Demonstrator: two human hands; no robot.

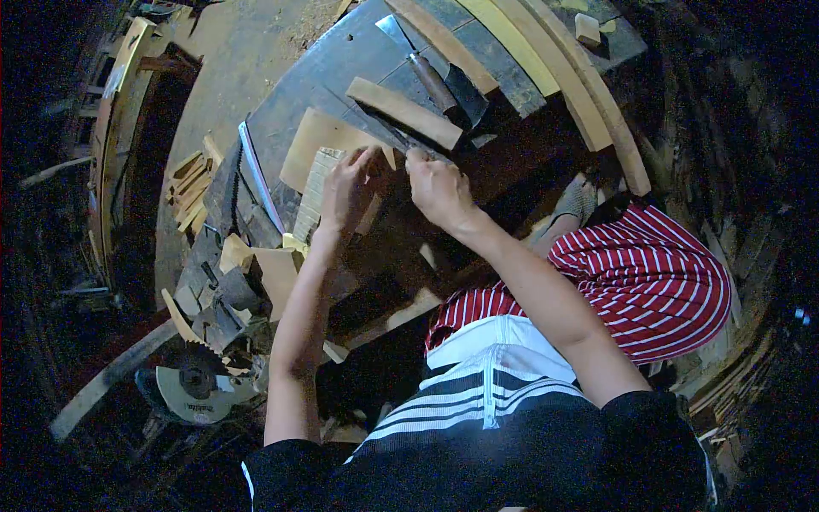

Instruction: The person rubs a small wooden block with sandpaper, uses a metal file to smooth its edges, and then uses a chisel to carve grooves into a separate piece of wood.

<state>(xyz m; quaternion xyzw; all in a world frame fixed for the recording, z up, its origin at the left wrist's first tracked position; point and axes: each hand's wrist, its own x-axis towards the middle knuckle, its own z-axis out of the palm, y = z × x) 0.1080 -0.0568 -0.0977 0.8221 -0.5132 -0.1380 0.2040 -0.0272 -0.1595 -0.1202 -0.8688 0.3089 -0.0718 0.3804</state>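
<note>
My left hand (345,189) is closed, thumb and fingers curled together over the near edge of the workbench. What it pinches, if anything, is hidden. Against that hand lies a pale wooden strip with cross lines (312,200), and behind it a flat tan board (328,141). My right hand (440,189) is a short way to the right, its fingers wrapped round a thin dark tool (388,130) whose kind I cannot make out. Just beyond that tool rests a short wooden block (405,113).
On the workbench (320,72) lie a chisel-like tool with a wooden handle (433,84), a handsaw (260,179) and long curved wooden pieces (554,68). A circular saw (196,384) stands at lower left, below wood offcuts (194,189).
</note>
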